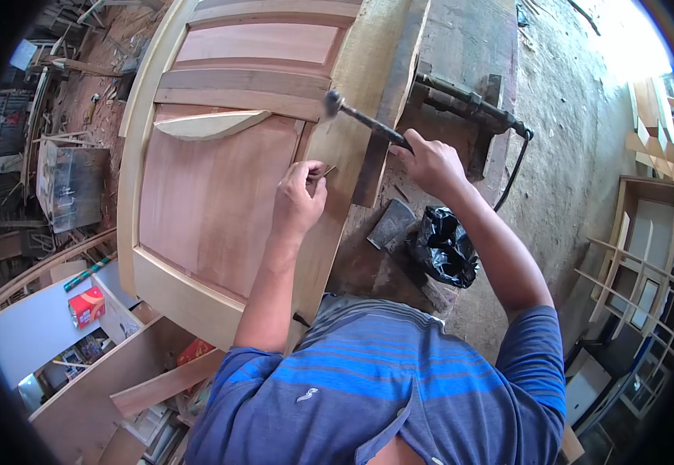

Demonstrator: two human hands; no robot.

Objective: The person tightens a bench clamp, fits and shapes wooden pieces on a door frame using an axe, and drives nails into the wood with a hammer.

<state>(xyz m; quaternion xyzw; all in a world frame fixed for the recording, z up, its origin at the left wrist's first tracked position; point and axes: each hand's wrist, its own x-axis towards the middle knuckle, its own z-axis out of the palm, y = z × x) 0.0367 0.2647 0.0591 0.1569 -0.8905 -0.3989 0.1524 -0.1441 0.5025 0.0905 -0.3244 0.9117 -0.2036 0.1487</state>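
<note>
My right hand (434, 164) is wrapped round the handle of a hammer (369, 124), whose dark head is raised over the edge of a wooden panel door (197, 186). Between the thumb and fingers of my left hand (301, 194) is a thin nail (330, 171), held at the door's light side rail (325, 203). A curved, pale piece of wood (213, 125) lies across the upper part of the door's large panel. My left fingertips hide part of the nail.
Right of the door are a long bar clamp (472, 105) with a black cable and a black plastic bag (445, 246). A red box (86, 308) sits on a white board at lower left. Wooden frames (647, 240) stand at right; scrap wood lies at left.
</note>
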